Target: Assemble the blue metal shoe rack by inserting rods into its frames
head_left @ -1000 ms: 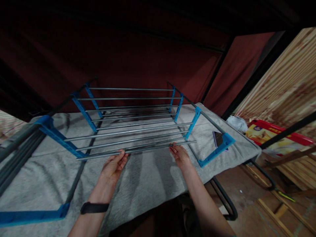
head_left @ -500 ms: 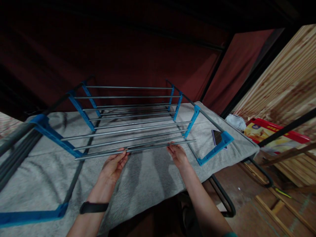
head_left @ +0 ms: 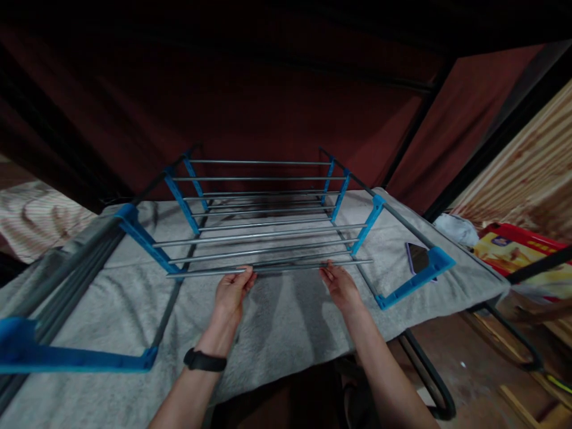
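A clothes drying rack with grey metal rods and blue plastic brackets stands over a grey towel laid on a lower surface. My left hand reaches up to the nearest rod, fingers curled against it. My right hand touches the same rod further right, fingers bent at it. A black band sits on my left wrist. How firmly either hand grips the rod is hard to see.
A dark phone lies on the towel by the right blue bracket. A folded rack wing slopes at the left. Red packaging and wooden boards are at the right, a dark red wall behind.
The view has swung left, so the rack and both hands sit further right in the picture. Both hands stay at the nearest rod.
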